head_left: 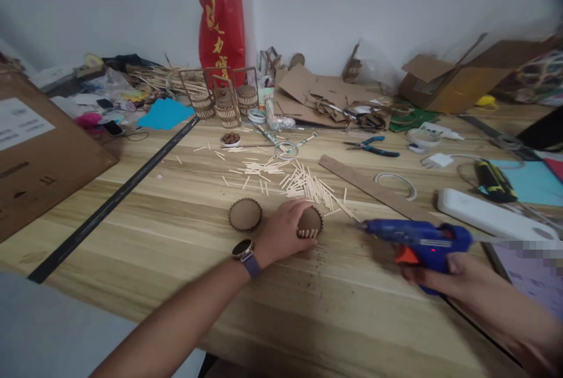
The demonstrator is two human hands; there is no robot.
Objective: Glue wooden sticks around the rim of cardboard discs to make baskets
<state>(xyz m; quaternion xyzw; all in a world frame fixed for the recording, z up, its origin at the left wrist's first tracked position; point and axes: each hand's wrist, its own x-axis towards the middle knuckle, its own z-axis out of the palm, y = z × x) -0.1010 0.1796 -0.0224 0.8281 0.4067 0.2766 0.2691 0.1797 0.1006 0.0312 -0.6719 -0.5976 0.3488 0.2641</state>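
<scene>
Thumb and fingers of my left hand [284, 231] grip a small round cardboard cup [310, 222] with short wooden sticks along its near side. My right hand [466, 284] is wrapped around a blue hot glue gun [417, 237] with an orange trigger, its nozzle pointing left toward the cup but apart from it. Left of my left hand, a second round cardboard piece [245, 215] with a dark notched rim lies on the table. Just beyond my left hand is a loose pile of short pale sticks [310, 184].
Blue-handled pliers [373, 146], a brown cardboard strip [365, 184] and a white power bank-like case [492, 214] lie to the right. Several small stick baskets [226, 111] stand behind, near a bowl of brown beads [231, 139]. A large cardboard box [48, 155] sits left, beside a black strip [118, 193].
</scene>
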